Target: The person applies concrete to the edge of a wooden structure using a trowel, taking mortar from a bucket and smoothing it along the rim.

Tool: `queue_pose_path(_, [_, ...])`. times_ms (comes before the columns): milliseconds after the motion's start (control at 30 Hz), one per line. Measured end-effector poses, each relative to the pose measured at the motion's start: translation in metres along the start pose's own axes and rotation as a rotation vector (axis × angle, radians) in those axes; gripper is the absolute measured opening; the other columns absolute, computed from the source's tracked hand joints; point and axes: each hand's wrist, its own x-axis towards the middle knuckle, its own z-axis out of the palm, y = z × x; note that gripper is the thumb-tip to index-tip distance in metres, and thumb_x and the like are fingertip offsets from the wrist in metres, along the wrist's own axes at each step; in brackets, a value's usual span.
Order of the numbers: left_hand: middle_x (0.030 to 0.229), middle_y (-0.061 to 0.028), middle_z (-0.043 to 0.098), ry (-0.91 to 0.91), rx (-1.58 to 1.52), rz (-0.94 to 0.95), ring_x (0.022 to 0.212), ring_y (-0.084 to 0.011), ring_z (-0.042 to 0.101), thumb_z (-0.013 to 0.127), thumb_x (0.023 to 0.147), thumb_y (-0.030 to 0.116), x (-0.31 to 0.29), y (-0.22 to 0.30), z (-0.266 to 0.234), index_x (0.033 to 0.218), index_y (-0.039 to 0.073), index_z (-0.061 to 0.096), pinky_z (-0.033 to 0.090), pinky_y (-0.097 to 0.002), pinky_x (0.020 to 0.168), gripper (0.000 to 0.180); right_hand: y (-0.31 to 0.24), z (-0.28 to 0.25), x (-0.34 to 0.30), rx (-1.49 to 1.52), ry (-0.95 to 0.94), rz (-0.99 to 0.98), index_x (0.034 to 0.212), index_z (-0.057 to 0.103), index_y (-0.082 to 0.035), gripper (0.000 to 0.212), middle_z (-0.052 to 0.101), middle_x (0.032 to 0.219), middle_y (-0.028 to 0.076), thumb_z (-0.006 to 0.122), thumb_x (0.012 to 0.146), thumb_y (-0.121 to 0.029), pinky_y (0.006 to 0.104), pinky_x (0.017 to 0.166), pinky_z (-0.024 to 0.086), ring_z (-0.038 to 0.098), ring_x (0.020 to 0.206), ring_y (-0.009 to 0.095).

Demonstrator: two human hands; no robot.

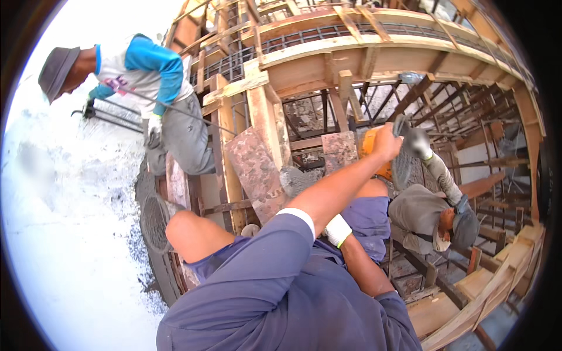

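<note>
My left arm reaches across to the right, and my bare left hand [386, 142] is closed at the rim of an orange bucket [369, 142] with a grey, cement-coated mouth. A co-worker's gloved hand [419, 144] is at the same bucket's far side. My right hand [337, 230], in a white glove with a yellow-green cuff, lies below my left forearm; its fingers are hidden. Just beyond that forearm is a grey, cement-coated object [295, 180], whose kind I cannot make out. Beside my left knee a grey, cement-caked bucket [156, 223] stands tilted.
A co-worker [167, 99] in a bucket hat bends at the left, holding dark bars. Another person [430, 216] crouches below at the right. Curved wooden formwork [392, 58] with rebar runs along the back. Reddish boards [254, 169] and wet cement [158, 272] lie near my legs.
</note>
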Motion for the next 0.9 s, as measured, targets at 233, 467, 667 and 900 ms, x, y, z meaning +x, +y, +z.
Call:
queue_pose_path(233, [0.118,-0.0258,0.069,-0.17,0.273,-0.043,0.116,-0.043,0.066,0.077,0.082,0.02,0.003,0.005,-0.035,0.121,0.0,0.064,0.052,-0.0493,0.1,0.045,0.037,-0.009,0.015,0.885,0.132,0.236,0.135,0.061,-0.005,0.035,0.07,0.127,0.012,0.061,0.102,-0.016,0.0344,0.087,0.056,0.068,0.102,0.021])
queue_pose_path(467, [0.112,-0.0236,0.073,-0.218,0.923,0.067,0.107,-0.0415,0.069,0.07,0.088,0.043,-0.02,0.046,-0.376,0.112,0.003,0.073,0.056,-0.0492,0.093,0.047,-0.017,0.012,-0.005,0.375,0.086,0.161,0.135,0.056,-0.008,0.042,0.063,0.082,0.004,0.065,0.094,-0.01,0.0307,0.048,0.05,0.057,0.053,0.017])
queue_pose_path(667, [0.129,-0.021,0.067,0.206,1.286,-0.393,0.121,-0.0385,0.064,0.075,0.088,0.036,-0.21,-0.022,-0.622,0.123,0.007,0.07,0.05,-0.0495,0.103,0.047,-0.013,0.018,0.004,0.303,0.067,0.125,0.122,0.059,-0.008,0.027,0.063,0.08,0.004,0.063,0.096,-0.014,0.029,0.046,0.047,0.055,0.052,0.016])
queue_pose_path(900, [0.15,-0.0147,0.052,0.726,1.334,-0.788,0.139,-0.0347,0.051,0.074,0.082,0.029,-0.305,-0.073,-0.707,0.151,0.013,0.048,0.039,-0.0571,0.113,0.075,-0.004,0.024,0.016,0.17,0.144,0.1,0.127,0.059,-0.008,0.031,0.064,0.082,0.004,0.063,0.097,-0.016,0.0278,0.043,0.048,0.057,0.052,0.015])
